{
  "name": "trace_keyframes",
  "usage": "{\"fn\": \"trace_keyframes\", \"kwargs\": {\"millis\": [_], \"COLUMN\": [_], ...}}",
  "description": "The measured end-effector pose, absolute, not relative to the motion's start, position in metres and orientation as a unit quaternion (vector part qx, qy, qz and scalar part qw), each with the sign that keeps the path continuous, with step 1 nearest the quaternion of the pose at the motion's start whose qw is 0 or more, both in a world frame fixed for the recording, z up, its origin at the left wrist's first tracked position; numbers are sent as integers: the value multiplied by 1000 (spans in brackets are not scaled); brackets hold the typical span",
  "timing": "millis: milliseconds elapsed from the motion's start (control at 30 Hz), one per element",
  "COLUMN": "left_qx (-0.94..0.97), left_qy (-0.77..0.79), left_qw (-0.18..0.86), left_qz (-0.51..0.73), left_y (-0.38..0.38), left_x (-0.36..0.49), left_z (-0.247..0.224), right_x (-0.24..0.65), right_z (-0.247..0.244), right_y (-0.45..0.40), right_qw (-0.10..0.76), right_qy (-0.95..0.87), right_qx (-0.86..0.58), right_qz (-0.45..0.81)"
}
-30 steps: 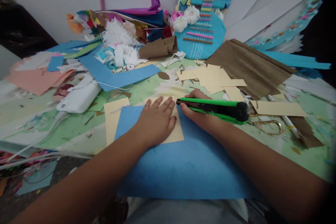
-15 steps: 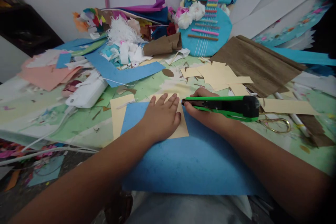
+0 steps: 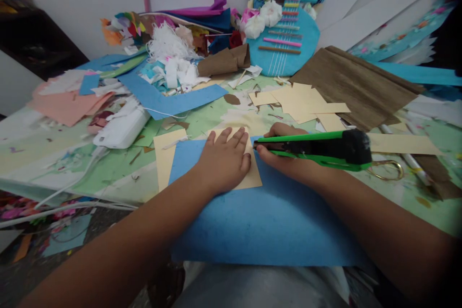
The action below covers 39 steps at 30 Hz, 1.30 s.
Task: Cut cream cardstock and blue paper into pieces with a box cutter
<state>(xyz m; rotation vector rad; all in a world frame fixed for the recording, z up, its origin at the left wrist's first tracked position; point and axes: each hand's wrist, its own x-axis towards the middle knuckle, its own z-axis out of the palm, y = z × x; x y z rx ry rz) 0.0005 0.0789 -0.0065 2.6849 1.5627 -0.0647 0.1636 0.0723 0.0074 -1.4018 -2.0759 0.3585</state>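
My left hand [image 3: 225, 161] lies flat with fingers spread, pressing a cream piece of paper [image 3: 255, 180] onto a large blue sheet [image 3: 267, 231]. Close to that paper's right edge, my right hand [image 3: 285, 151] grips a green and black utility knife [image 3: 321, 149] near its tip. The knife points left and its back end rises toward me. Its blade is too small to make out. Another cream piece [image 3: 160, 159] sticks out from under the left side of the blue sheet. The sheet's near edge hangs over my lap.
Cut cream papers [image 3: 299, 101], brown crepe paper [image 3: 357, 86] and gold-handled scissors [image 3: 388, 170] lie to the right. A white power strip [image 3: 121, 127] with a cord sits left. At the back stand a blue paper guitar [image 3: 285, 48] and a pile of white shreds [image 3: 169, 43].
The knife's back end has swung slightly right and toward me, its tip staying beside the cream paper. My left hand keeps its place on the paper; the whole view has shifted slightly.
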Motion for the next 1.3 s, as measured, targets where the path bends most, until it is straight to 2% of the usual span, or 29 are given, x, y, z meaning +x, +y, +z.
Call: {"fn": "trace_keyframes", "kwargs": {"millis": [300,833,967,1300], "left_qx": [864,863,861,863], "left_qy": [503,505,508,504], "left_qw": [18,12,13,12], "left_qz": [-14,-9,-19,-16], "left_y": [79,79,78,79], "left_x": [0,1,1,0], "left_z": [-9,-11,-10,-10], "right_x": [164,160,161,162], "right_z": [19,17,15,27], "right_y": [62,54,49,29], "right_qw": [262,293,283,249], "right_qy": [-795,-744,-756,-750], "right_qx": [-525,-573,-568,-574], "right_qz": [155,181,161,214]}}
